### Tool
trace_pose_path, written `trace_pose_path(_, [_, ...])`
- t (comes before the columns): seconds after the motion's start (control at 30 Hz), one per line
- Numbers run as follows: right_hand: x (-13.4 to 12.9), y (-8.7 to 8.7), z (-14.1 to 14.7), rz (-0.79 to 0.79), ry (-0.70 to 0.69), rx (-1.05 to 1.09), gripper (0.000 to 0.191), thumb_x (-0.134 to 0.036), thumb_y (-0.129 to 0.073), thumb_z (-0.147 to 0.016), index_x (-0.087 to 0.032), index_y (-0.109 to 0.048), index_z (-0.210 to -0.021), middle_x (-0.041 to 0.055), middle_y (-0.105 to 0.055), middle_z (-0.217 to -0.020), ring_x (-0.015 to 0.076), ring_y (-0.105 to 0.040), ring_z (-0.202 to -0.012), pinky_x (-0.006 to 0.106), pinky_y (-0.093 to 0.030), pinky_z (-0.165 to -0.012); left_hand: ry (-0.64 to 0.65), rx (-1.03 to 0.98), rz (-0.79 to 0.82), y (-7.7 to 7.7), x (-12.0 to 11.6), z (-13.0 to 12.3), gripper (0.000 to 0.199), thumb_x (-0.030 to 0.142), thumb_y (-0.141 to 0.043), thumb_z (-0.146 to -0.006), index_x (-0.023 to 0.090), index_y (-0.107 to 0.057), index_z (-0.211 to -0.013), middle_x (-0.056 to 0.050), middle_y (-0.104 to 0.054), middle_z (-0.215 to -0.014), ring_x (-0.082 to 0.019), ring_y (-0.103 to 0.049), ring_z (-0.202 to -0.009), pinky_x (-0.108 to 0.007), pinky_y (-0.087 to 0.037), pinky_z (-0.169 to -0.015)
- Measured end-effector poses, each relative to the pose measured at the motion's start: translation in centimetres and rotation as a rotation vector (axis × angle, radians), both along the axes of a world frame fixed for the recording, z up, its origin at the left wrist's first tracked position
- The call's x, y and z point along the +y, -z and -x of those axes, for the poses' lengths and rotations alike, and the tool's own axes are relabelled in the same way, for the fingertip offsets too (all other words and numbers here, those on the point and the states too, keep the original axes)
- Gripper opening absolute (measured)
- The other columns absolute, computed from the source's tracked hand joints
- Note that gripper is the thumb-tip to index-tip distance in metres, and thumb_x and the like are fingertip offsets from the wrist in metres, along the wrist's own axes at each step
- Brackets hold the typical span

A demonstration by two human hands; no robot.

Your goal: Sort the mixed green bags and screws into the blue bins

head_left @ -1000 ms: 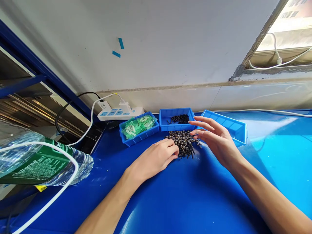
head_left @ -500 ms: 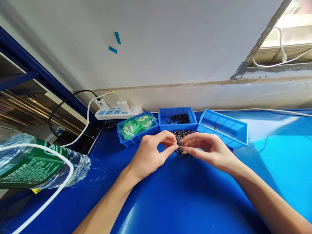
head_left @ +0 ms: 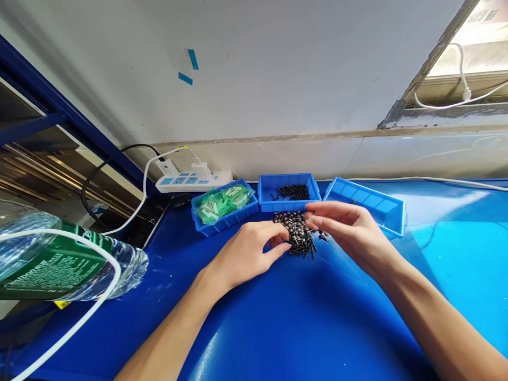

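Note:
A pile of small black screws with shiny metal parts (head_left: 299,233) lies on the blue tabletop. My left hand (head_left: 254,248) is at the pile's left edge, its thumb and curled forefinger apart with nothing visible between them. Over the right edge of the pile is my right hand (head_left: 349,227), fingers stretched toward the left. Its fingertips are smeared by motion, so whether they hold a screw does not show. Just behind this hand sits a blue bin (head_left: 387,211), with a small dark piece inside, partly hidden.
A middle blue bin (head_left: 288,200) holds black screws. Green bags of pale pieces (head_left: 226,201) fill the left bin (head_left: 210,228). Behind stands a white power strip (head_left: 190,181). A large water bottle (head_left: 83,259) and a white cable (head_left: 113,275) are at left.
My hands have parted: the right has moved slightly right and up, while the left stays near the pile with its fingers opened. More of the screw pile now shows between them.

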State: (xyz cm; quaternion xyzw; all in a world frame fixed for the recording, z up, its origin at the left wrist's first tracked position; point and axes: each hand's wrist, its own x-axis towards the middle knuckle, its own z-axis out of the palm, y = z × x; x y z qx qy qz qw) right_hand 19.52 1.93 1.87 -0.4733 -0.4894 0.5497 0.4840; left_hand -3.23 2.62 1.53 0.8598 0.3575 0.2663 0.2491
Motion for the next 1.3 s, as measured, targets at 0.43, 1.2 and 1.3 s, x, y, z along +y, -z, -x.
trace_pose_path(0.43, [-0.3, 0.8, 0.5, -0.042, 0.131, 0.136, 0.055, -0.031, -0.088, -0.075, -0.036, -0.072, -0.127, 0.0063, -0.070, -0.142, 0.0285, -0.076, -0.112, 0.048, -0.057, -0.103, 0.039, 0.281, -0.116, 1.8, -0.2, -0.8, 0.004, 0.018, -0.068, -0.098, 0.018, -0.072, -0.098, -0.005, -0.074, -0.101, -0.022, -0.072, -0.095, -0.033, -0.058, -0.085])
trace_pose_path(1.2, [-0.9, -0.1, 0.9, -0.154, -0.109, -0.282, 0.029, -0.047, -0.079, -0.081, -0.023, -0.080, -0.098, 0.0063, -0.081, -0.091, 0.0256, -0.076, -0.085, 0.038, -0.062, -0.078, -0.191, -0.298, 0.174, 0.4, 0.1, -0.6, 0.005, 0.016, -0.074, -0.087, 0.019, -0.078, -0.089, -0.001, -0.081, -0.084, -0.016, -0.074, -0.073, -0.024, -0.059, -0.072])
trace_pose_path(1.3, [-1.1, -0.2, 1.0, -0.187, -0.179, -0.325, 0.025, -0.043, -0.078, -0.084, -0.023, -0.082, -0.098, 0.0068, -0.082, -0.097, 0.0249, -0.075, -0.084, 0.037, -0.063, -0.078, -0.198, -0.351, 0.218, 0.5, 0.0, -0.7, 0.012, 0.015, -0.078, -0.082, 0.019, -0.072, -0.092, 0.002, -0.077, -0.078, -0.014, -0.072, -0.069, -0.022, -0.060, -0.070])
